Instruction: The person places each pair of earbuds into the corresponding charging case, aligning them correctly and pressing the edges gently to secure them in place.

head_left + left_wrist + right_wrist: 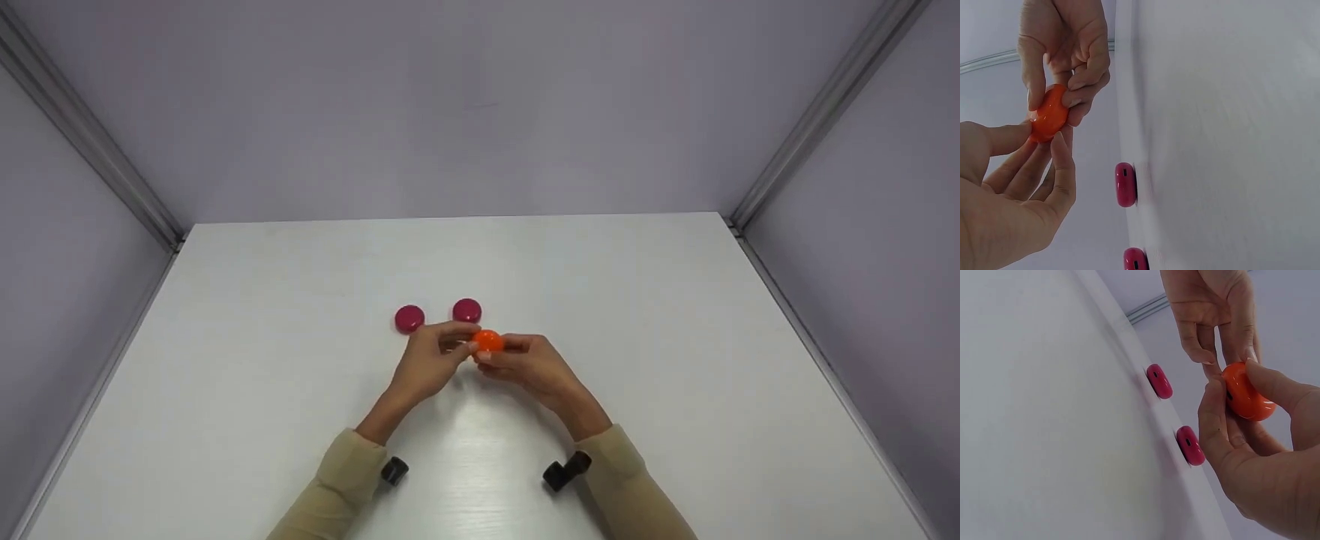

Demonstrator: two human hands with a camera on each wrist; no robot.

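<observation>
A glossy orange rounded piece is held just above the white table, between both hands. My left hand pinches its left side with thumb and fingertips. My right hand pinches its right side, thumb underneath. In the left wrist view the orange piece sits between my left fingertips and the right hand above. The right wrist view shows the orange piece in my right fingers, with the left hand reaching in behind it.
Two magenta round discs lie flat on the table just beyond my hands, side by side. Grey walls enclose the table on three sides. Black wrist cameras sit at both beige sleeves.
</observation>
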